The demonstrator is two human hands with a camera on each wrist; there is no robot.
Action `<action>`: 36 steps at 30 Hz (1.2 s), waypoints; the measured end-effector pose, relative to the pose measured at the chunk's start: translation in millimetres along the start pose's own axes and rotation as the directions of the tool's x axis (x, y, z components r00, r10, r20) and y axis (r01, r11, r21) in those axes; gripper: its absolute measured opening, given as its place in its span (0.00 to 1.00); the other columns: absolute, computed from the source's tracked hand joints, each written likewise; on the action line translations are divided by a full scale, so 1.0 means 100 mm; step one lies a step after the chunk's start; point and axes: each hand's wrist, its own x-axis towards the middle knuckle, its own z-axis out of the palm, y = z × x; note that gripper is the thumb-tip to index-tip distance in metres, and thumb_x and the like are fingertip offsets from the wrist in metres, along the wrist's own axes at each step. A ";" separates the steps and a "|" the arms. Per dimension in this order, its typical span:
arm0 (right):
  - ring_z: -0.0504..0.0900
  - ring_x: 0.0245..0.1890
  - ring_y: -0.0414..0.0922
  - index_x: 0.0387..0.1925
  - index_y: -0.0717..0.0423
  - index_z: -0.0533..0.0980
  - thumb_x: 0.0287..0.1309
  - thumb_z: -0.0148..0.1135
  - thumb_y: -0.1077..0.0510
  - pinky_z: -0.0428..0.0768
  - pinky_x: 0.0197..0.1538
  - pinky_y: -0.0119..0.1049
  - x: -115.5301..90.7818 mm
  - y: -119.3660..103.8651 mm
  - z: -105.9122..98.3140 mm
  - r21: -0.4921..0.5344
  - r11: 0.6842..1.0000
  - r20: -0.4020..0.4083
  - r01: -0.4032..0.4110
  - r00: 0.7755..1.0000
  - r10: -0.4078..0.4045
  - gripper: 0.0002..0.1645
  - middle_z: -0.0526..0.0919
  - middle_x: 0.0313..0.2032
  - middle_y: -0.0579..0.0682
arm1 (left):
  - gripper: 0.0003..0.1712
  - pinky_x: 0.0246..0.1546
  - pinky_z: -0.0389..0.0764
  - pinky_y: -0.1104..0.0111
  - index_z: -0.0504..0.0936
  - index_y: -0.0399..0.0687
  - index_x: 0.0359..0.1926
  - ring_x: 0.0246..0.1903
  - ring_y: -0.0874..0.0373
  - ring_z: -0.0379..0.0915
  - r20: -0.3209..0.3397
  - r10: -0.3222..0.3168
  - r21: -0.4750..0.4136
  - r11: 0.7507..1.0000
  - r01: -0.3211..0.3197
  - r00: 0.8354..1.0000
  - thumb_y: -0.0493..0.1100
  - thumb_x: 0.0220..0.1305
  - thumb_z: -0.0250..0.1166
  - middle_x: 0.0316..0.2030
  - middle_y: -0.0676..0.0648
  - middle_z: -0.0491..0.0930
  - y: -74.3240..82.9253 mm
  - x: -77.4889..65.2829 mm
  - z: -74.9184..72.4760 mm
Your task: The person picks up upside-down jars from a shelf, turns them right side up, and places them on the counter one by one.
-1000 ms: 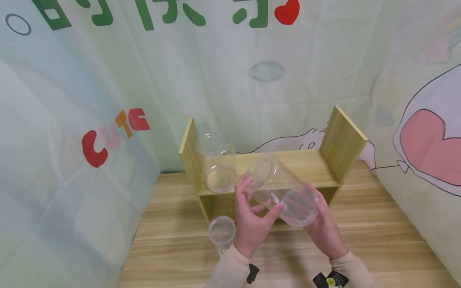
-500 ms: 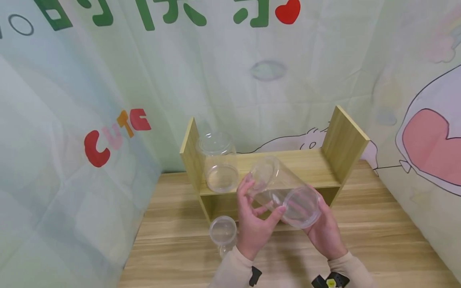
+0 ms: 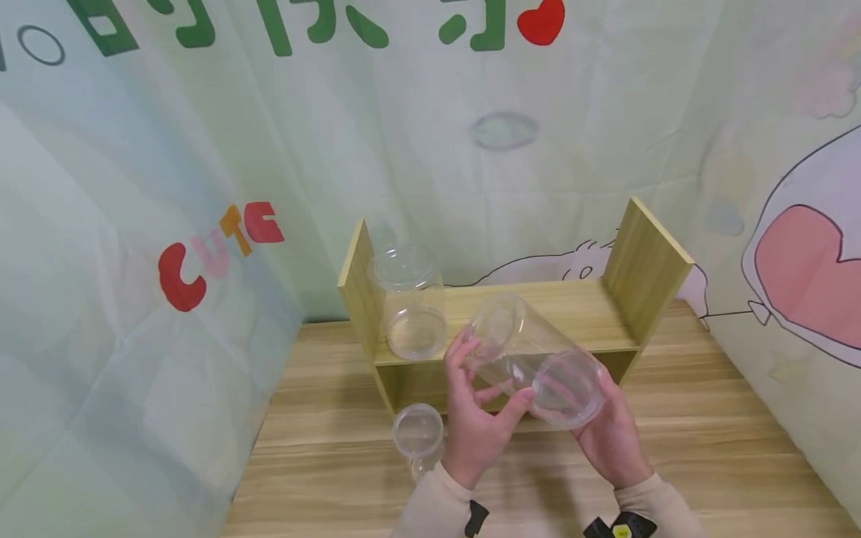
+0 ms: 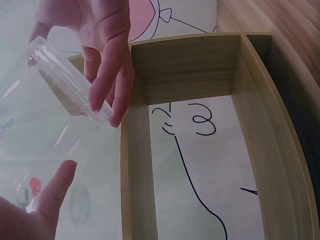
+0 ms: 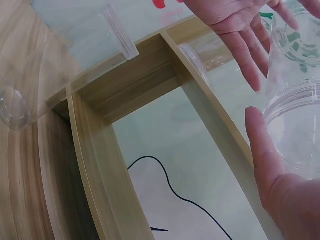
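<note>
And there's a clear jar [image 3: 412,302] upright at the nine-o'clock end of the wooden shelf [image 3: 581,305], CUTE lettering [image 3: 217,269] on the backdrop [image 3: 397,179] at nine, red heart [image 3: 542,22] at one, balloon drawing [image 3: 803,258] at three!

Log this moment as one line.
left hand: holds tilted clear jar | right hand: holds same jar | second jar: on shelf

Between the upright jar [image 3: 412,300] and right panel [image 3: 647,275] a hand could pass, the held jar [image 3: 534,355] obstructing the front.
</note>
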 end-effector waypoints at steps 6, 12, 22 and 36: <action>0.63 0.59 0.56 0.65 0.49 0.51 0.69 0.17 0.50 0.69 0.52 0.56 -0.01 -0.03 0.03 -0.072 0.997 -0.059 -0.026 0.998 0.022 0.27 0.59 0.61 0.59 | 0.41 0.35 0.80 0.58 0.54 0.42 0.61 0.58 0.44 0.59 -0.005 0.015 0.054 0.998 -0.015 1.000 0.40 0.50 0.67 0.65 0.40 0.46 -0.11 -0.04 -0.03; 0.65 0.58 0.54 0.64 0.47 0.51 0.69 0.17 0.51 0.70 0.52 0.52 -0.01 -0.05 0.04 -0.092 0.995 -0.057 -0.026 0.998 0.021 0.26 0.62 0.60 0.56 | 0.42 0.36 0.79 0.61 0.54 0.48 0.62 0.60 0.48 0.57 -0.006 0.002 0.064 0.998 -0.002 1.000 0.44 0.51 0.67 0.66 0.45 0.46 -0.21 -0.08 -0.05; 0.66 0.57 0.50 0.64 0.45 0.52 0.69 0.20 0.51 0.71 0.53 0.45 -0.03 -0.12 0.01 -0.107 0.994 -0.085 -0.032 0.996 0.023 0.25 0.62 0.60 0.54 | 0.41 0.40 0.77 0.52 0.51 0.32 0.60 0.60 0.43 0.54 0.007 0.019 0.032 0.999 -0.019 1.000 0.34 0.49 0.65 0.65 0.36 0.45 0.09 0.02 -0.03; 0.67 0.57 0.50 0.64 0.45 0.51 0.69 0.20 0.54 0.71 0.53 0.45 -0.07 -0.24 -0.05 -0.116 0.993 -0.065 -0.006 0.998 -0.001 0.24 0.65 0.59 0.52 | 0.35 0.41 0.74 0.50 0.56 0.32 0.58 0.59 0.39 0.51 -0.039 0.127 0.163 0.979 -0.119 0.991 0.34 0.49 0.60 0.62 0.36 0.50 0.17 0.08 -0.13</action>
